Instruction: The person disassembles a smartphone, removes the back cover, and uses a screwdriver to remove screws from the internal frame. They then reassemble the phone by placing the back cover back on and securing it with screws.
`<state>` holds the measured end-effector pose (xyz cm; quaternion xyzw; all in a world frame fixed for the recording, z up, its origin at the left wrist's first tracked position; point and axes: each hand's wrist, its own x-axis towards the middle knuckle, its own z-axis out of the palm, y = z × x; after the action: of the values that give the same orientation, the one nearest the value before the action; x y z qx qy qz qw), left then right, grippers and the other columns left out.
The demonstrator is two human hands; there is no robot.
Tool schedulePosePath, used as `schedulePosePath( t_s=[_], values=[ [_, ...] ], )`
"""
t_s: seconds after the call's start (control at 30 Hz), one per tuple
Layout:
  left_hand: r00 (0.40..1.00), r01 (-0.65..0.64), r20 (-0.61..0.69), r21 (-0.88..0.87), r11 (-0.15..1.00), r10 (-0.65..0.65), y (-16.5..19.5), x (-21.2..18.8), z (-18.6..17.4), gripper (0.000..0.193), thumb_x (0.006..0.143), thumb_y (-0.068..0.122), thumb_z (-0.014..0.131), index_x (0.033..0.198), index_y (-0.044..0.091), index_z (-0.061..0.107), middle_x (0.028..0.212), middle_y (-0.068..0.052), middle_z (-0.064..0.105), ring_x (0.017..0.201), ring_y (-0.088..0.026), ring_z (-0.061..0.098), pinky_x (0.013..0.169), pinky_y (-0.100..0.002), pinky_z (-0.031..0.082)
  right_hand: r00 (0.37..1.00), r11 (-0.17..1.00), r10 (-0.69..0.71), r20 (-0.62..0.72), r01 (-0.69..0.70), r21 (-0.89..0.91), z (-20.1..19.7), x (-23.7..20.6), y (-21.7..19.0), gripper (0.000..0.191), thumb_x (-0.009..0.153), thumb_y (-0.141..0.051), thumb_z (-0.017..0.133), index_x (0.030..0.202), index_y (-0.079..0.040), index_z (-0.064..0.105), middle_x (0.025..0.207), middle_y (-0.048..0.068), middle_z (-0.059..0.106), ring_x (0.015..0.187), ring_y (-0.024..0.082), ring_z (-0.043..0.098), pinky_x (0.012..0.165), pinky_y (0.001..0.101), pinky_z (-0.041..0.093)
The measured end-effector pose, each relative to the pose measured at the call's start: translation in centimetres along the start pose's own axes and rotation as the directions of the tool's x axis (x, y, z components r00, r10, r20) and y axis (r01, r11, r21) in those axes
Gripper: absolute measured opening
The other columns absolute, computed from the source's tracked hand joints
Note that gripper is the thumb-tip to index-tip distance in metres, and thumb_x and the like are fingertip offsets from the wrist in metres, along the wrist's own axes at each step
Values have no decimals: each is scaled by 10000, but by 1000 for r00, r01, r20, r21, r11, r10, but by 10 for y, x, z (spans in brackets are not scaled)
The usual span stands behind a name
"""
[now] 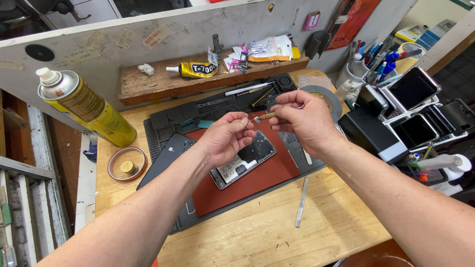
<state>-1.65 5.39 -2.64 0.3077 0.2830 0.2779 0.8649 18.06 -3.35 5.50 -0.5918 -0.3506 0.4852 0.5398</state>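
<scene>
While both hands hover above the middle of the table, the right hand (303, 118) pinches a small screwdriver (267, 116) between thumb and fingers, its tip pointing left. The left hand (228, 138) is curled, its thumb and forefinger closed at the screwdriver's tip; whether they hold some tiny part I cannot tell. Just under the left hand an opened phone (247, 159) lies on the red mat (257, 180). A yellow spray can (84, 106) stands near the left edge, a tape roll (127, 163) beside it.
</scene>
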Motion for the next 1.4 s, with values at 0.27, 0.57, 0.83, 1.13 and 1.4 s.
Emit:
schedulePosePath(
  t_s=[0.27, 0.57, 0.83, 1.13, 1.4],
  values=[
    [1000, -3, 23, 79, 997, 1, 1, 2, 1, 154, 1003, 114, 612, 1140, 58, 567, 968, -84, 656, 825, -166, 665, 723, -290, 580, 999, 994, -10, 38, 15, -113, -4, 4, -7, 259, 911, -47, 669, 1160, 16, 634, 972, 113, 723, 781, 185, 732, 695, 334, 624],
    [992, -122, 68, 436, 892, 103, 2, 5, 15, 170, 995, 69, 599, 1158, 31, 568, 955, -112, 693, 861, -186, 702, 720, -326, 587, 993, 974, 46, 109, -20, -227, -13, 12, -19, 229, 872, -25, 679, 1097, 3, 643, 932, 96, 707, 789, 195, 756, 711, 330, 657],
    [925, -331, 345, 938, -107, 159, -8, -3, 41, 570, 750, -126, 495, 1282, 78, 531, 1203, -96, 711, 1299, -288, 549, 1145, -556, 308, 915, 488, -209, 345, 404, -774, -14, 21, 2, 229, 784, -32, 718, 1012, -38, 701, 903, 84, 777, 863, 202, 766, 760, 349, 603],
    [961, -243, 263, 950, -197, 82, -12, -7, 44, 531, 774, -123, 481, 1279, 34, 525, 1348, -149, 583, 1390, -300, 466, 1226, -571, 193, 924, 405, -127, 362, 381, -831, -3, 23, 11, 282, 795, 9, 665, 1072, -33, 693, 991, 127, 779, 962, 253, 754, 833, 373, 592],
    [981, -147, 158, 984, -98, 112, -14, -9, 45, 573, 785, -127, 473, 1317, 79, 529, 1350, -119, 578, 1341, -330, 477, 1168, -510, 290, 937, 242, -31, 349, 346, -906, 6, 6, -5, 217, 919, -199, 686, 1104, -87, 703, 1005, 132, 773, 976, 310, 732, 850, 417, 566]
  ],
)
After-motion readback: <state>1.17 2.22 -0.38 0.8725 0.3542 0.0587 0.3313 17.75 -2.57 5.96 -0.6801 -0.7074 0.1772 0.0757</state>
